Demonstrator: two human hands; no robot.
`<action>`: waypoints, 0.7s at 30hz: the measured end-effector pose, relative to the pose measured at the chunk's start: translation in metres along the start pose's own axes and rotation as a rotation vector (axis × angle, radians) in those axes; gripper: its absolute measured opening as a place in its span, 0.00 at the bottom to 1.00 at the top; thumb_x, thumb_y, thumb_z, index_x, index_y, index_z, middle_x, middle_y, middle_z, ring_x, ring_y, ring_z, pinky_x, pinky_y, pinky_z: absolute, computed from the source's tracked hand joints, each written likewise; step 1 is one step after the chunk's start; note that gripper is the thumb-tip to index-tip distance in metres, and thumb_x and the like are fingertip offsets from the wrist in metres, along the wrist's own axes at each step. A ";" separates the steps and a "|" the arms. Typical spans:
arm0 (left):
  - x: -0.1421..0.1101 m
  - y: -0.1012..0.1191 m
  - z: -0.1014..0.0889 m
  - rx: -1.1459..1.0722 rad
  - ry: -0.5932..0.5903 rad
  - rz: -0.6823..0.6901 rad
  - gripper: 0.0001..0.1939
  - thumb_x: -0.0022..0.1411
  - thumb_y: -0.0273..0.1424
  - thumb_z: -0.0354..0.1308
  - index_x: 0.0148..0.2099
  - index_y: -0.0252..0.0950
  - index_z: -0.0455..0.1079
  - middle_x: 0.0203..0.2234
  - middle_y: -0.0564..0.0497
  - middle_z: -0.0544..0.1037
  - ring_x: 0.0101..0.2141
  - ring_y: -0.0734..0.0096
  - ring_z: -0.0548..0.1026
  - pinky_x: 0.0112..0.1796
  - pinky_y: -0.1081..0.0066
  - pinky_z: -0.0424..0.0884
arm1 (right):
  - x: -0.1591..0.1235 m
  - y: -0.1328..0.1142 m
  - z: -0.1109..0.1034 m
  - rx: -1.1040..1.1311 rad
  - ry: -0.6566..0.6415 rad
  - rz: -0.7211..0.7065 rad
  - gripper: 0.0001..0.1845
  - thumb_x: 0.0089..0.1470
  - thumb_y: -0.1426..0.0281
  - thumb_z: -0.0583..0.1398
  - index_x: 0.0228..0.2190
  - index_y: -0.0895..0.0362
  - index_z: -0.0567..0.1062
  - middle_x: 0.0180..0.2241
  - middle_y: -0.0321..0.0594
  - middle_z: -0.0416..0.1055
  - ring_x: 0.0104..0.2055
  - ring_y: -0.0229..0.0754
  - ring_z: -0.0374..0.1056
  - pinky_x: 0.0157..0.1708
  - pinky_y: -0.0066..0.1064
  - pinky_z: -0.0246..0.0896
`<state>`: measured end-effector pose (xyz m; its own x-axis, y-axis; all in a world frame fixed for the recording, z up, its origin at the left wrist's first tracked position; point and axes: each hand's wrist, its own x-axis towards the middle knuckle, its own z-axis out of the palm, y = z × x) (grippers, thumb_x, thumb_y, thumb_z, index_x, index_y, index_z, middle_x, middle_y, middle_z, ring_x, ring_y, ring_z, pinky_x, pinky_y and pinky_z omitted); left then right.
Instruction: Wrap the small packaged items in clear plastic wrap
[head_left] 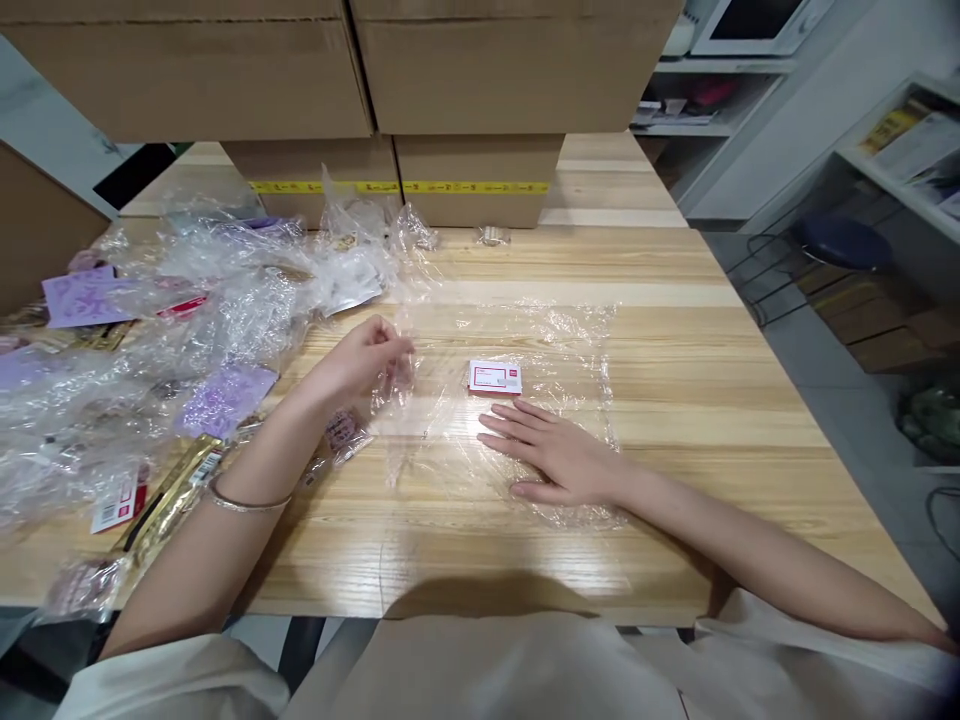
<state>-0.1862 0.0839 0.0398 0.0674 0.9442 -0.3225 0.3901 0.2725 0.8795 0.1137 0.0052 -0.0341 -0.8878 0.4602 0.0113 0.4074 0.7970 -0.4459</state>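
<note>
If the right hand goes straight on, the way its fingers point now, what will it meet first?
Probably the white packet: its near edge lies just beyond the right hand. The hand's height is hard to judge, so it may pass over.

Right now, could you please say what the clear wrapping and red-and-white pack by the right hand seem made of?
Wrapping: thin, glossy plastic film, given its crinkled highlights and the tabletop showing through. Red-and-white pack: probably smooth printed card, judging by crisp edges, though plastic is possible.
</note>
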 end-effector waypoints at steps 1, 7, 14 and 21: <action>0.000 0.008 0.005 -0.065 0.023 0.010 0.13 0.58 0.30 0.62 0.33 0.38 0.58 0.23 0.55 0.72 0.21 0.76 0.71 0.23 0.75 0.63 | 0.000 0.000 -0.001 -0.008 -0.004 -0.002 0.40 0.64 0.53 0.53 0.70 0.51 0.47 0.71 0.44 0.43 0.73 0.48 0.37 0.71 0.51 0.32; 0.012 0.041 0.075 -0.301 -0.041 0.182 0.11 0.62 0.25 0.57 0.41 0.38 0.56 0.27 0.55 0.71 0.23 0.76 0.74 0.27 0.71 0.73 | 0.001 -0.002 0.003 -0.090 0.046 -0.020 0.35 0.65 0.56 0.53 0.67 0.56 0.57 0.69 0.48 0.51 0.72 0.50 0.42 0.70 0.50 0.39; 0.006 0.038 0.124 0.162 -0.590 0.651 0.28 0.67 0.40 0.57 0.64 0.40 0.55 0.62 0.36 0.65 0.57 0.56 0.71 0.54 0.57 0.71 | -0.024 -0.010 0.000 -0.139 0.344 -0.189 0.20 0.63 0.71 0.52 0.54 0.61 0.72 0.53 0.50 0.74 0.59 0.50 0.67 0.56 0.46 0.66; -0.018 0.016 0.095 0.667 -0.119 0.961 0.17 0.74 0.29 0.42 0.55 0.30 0.68 0.50 0.38 0.73 0.50 0.60 0.74 0.52 0.59 0.71 | -0.087 0.023 -0.027 0.109 0.785 0.795 0.10 0.58 0.64 0.57 0.42 0.52 0.72 0.37 0.47 0.75 0.38 0.52 0.72 0.37 0.46 0.68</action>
<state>-0.0942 0.0534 0.0264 0.6676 0.6759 0.3121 0.5330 -0.7266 0.4335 0.2059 -0.0062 -0.0211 0.0131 0.9726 0.2320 0.7432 0.1457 -0.6530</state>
